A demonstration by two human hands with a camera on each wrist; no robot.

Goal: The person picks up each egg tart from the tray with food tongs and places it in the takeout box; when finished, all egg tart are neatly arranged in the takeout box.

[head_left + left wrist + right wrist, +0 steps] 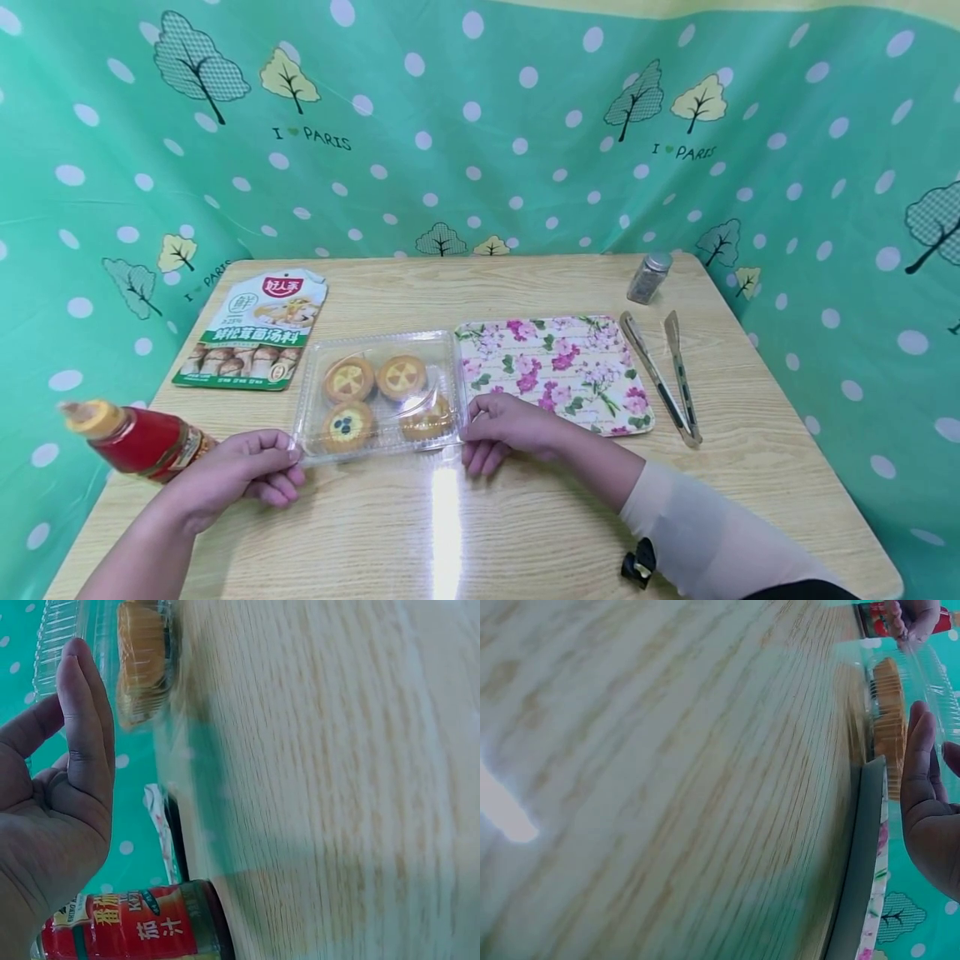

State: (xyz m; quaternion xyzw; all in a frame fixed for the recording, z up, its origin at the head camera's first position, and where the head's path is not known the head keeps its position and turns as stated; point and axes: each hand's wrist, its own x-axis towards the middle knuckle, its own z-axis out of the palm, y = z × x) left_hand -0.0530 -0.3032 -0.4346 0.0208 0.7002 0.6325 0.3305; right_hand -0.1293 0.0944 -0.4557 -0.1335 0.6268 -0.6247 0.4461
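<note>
A clear plastic box (378, 337) with several egg tarts (349, 380) inside lies on the table; its clear lid (375, 457) covers them. At the lid's front left corner, my left hand (251, 468) pinches the rim between thumb and fingers. My right hand (504, 429) grips the front right corner in the same way. In the left wrist view, a tart (142, 649) shows through the clear wall beyond the left hand (71, 780). From the right wrist view, the lid's edge (924, 671) runs between both hands, above the tarts (889, 720).
A flowered tray (562, 371) touches or nearly touches the box's right side. Metal tongs (678, 383) and a small shaker jar (649, 278) are farther right. A red ketchup bottle (153, 442) stands beside the left wrist, before a green-and-white food packet (258, 329).
</note>
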